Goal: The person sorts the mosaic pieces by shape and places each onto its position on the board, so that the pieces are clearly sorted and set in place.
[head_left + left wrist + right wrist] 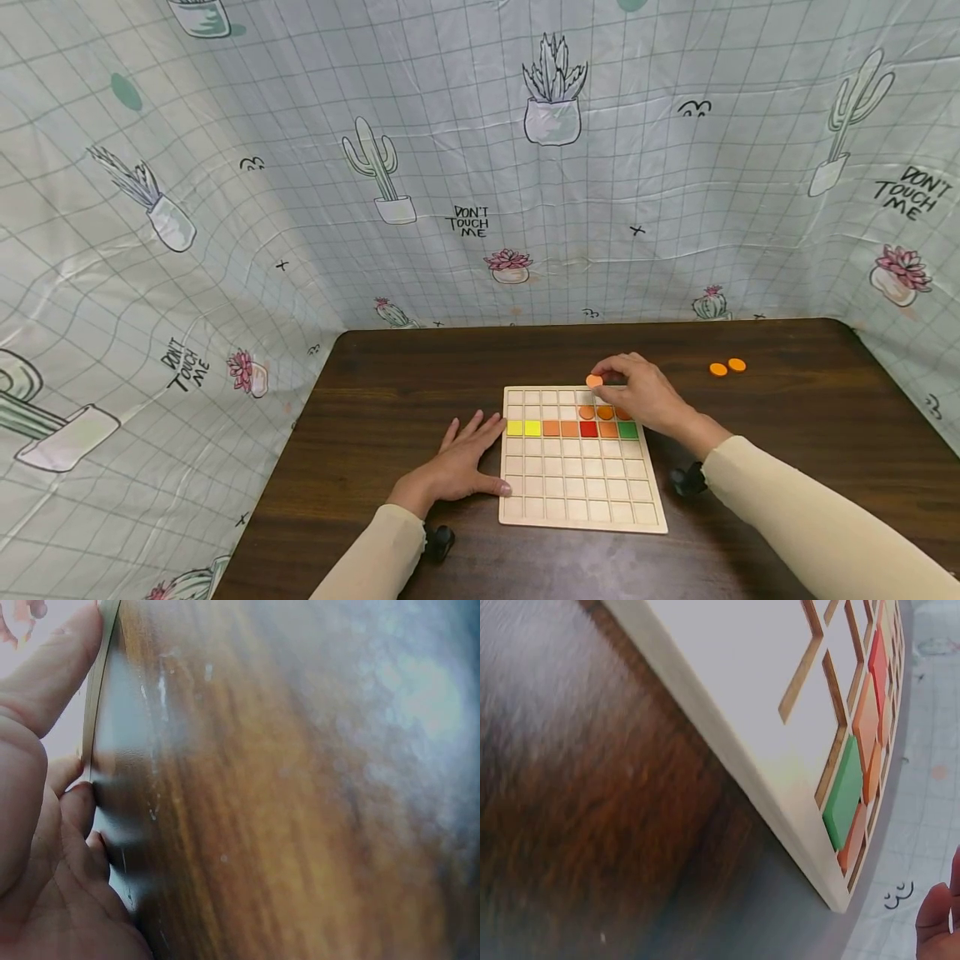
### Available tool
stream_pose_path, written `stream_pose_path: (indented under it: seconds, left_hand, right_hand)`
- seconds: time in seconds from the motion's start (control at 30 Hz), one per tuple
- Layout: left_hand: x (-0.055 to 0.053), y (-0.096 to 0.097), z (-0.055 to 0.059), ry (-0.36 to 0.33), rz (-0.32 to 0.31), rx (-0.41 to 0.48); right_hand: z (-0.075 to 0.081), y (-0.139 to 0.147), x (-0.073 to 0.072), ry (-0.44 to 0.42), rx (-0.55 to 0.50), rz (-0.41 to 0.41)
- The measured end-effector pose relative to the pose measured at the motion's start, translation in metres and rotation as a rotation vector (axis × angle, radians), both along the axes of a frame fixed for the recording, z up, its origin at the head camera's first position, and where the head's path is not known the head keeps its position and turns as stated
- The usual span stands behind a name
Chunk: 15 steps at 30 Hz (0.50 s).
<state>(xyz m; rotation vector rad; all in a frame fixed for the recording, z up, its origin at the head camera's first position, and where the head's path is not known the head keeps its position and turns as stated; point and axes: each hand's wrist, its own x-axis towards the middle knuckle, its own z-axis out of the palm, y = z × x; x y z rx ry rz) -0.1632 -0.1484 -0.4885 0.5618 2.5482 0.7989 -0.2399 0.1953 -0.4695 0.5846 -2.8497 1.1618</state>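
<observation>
A wooden grid board point(583, 527) lies on the table. One row holds square tiles: yellow point(523, 427), orange point(560, 428), red point(588, 429) and, at the right end, green point(627, 430). In the row behind them sit orange discs point(586, 412), partly covered by my right hand point(647, 395). That hand pinches another orange disc point(594, 381) between thumb and fingers, over the board's far edge. My left hand point(459, 464) is spread at the board's left side, its thumb on the rim. In the right wrist view only some fingers point(934, 915) show, and the held disc is out of sight.
Two loose orange discs point(727, 367) lie on the dark wooden table point(420, 375), to the right beyond my right hand. A patterned cloth point(450, 275) hangs behind the table and along its sides. Black bands point(439, 543) are on both wrists.
</observation>
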Motion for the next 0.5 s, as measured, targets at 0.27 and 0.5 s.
stream_pose_path:
  seconds: [0.27,0.5]
  left_hand:
    - [0.001,0.000,0.000,-0.003,-0.002,0.006]
    - [0.001,0.000,0.001,-0.004,0.005,0.005]
  right_hand:
    - [-0.003,-0.007,0.002,-0.022,-0.018,0.023]
    - [-0.006,-0.012,0.003,-0.041,-0.008,0.045]
